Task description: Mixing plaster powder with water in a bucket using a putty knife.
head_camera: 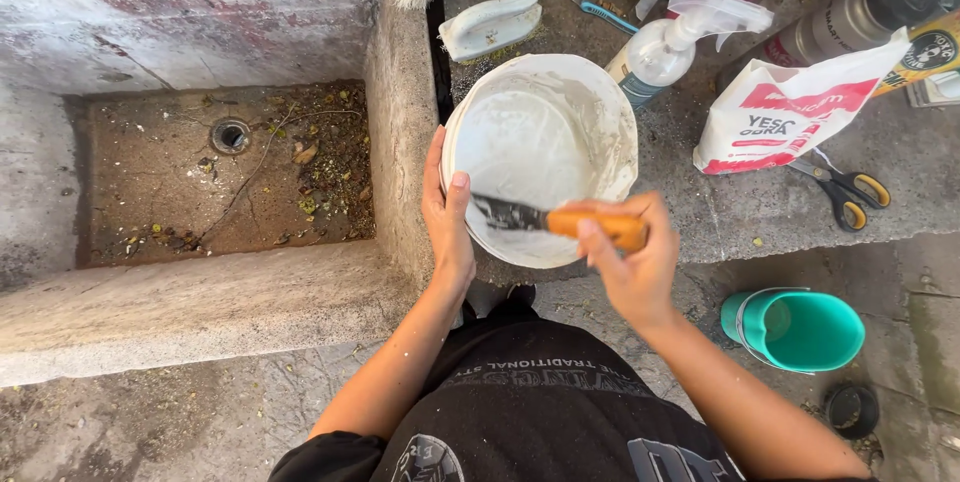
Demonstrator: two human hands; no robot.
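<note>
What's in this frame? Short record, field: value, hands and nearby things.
left hand: grips the rim of the white bucket
right hand: holds an orange-handled scraper, blade inside the bucket
bucket contents: white paste coating walls and bottom
support: bucket sits on a concrete counter beside a concrete sink
sink: dry, leaf debris around the drain
on counter: spray bottle, white and red bag, scissors, scrub brush
on ground: teal cup
</note>
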